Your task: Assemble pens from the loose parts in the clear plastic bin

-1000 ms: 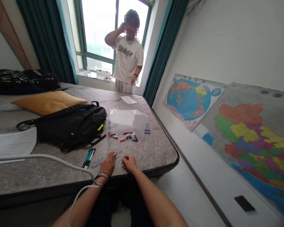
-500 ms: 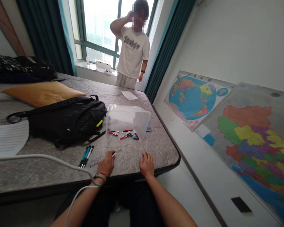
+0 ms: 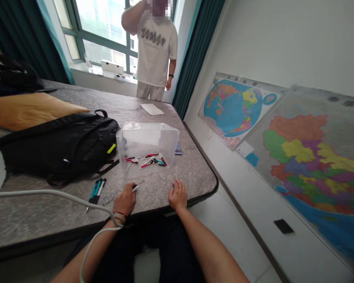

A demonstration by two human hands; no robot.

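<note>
My left hand (image 3: 125,199) rests at the mattress edge, its fingers closed around a slim white pen (image 3: 135,188) whose pale end points away from me. My right hand (image 3: 178,194) lies on the mattress to the right, fingers slightly bent and apart, with nothing seen in it. Beyond both hands, a clear plastic box (image 3: 147,135) lies on its side, open towards me. Several red, black, teal and silvery pen parts (image 3: 153,161) are scattered in it. Left of my left hand, several teal, black and white pens (image 3: 96,192) lie side by side.
A black backpack (image 3: 61,149) and a yellow cushion (image 3: 32,110) lie left on the mattress (image 3: 194,177). A white cable (image 3: 61,194) crosses my left wrist. White paper (image 3: 152,109) lies farther back. Another person (image 3: 156,51) stands by the window. Maps (image 3: 233,106) hang right.
The view has shifted, so the box, backpack and person appear farther left and higher. Both hands stay in nearly the same places on the mattress, the left still holding the pen.
</note>
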